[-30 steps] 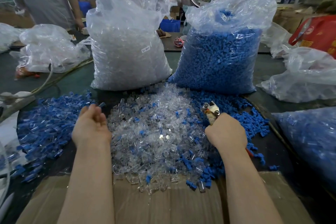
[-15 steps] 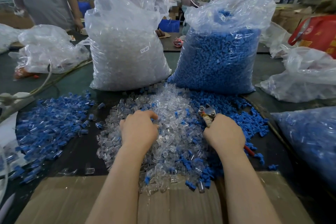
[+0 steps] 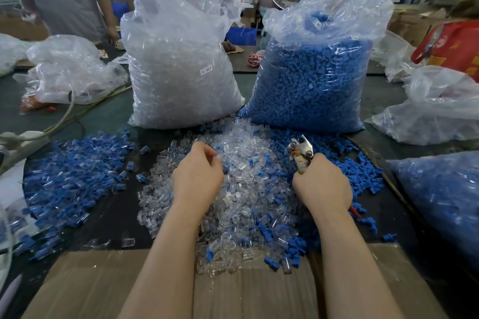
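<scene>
Left hand shifted from the 9 o'clock blue-filled heap onto the clear heap; right hand barely moved.
Nearest, at 6 o'clock: 1 cardboard sheet, probably there to catch spill. On the counter, left fingers curl and pinch 1 clear shell, likely the next piece to work. Right fingers wrap 1 pliers, nose toward 12, kept ready. Heaps: 3, the third being plain blue at 2; the pieces are uncountable. Farthest: 2 upright stock bags, clear bag at 11 and blue bag at 1, within reach for refills.
</scene>
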Available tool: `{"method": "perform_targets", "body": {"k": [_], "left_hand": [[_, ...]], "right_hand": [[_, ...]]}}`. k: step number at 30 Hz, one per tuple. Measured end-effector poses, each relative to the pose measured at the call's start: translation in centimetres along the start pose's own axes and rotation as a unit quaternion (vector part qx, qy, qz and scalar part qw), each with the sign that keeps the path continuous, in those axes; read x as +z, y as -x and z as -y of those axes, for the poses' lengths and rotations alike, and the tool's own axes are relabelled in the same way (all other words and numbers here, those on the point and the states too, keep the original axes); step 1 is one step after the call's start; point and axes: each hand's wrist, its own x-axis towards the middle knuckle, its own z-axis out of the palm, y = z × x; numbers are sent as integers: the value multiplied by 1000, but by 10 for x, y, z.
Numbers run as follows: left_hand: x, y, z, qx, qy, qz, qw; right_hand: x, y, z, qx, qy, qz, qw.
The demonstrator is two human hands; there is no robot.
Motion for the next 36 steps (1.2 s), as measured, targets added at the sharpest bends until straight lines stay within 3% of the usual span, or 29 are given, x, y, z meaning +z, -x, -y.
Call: {"method": "perform_targets", "body": {"k": [3,7,12,24,30,36], "left_hand": [[-3,0,-6,-38,145,6,989],[-6,1,-12,-75,311,33,947],[-6,1,-14,-103,401,58,908],[1,6,-23,-83,405,81,907],[7,9,-27,-39,350,32,935],[6,11,-29,-30,366,27,930]], "right_hand": [[-1,-1,1,-4,-35,-17,999],[0,-4,2,-19,-84,-13,996],[3,-3,5,-55,-157,-22,986],[-3,3,15,-117,-258,15,959],[-6,6,20,-147,-315,16,938],[-4,12,27,-177,-361,20,915]]}}
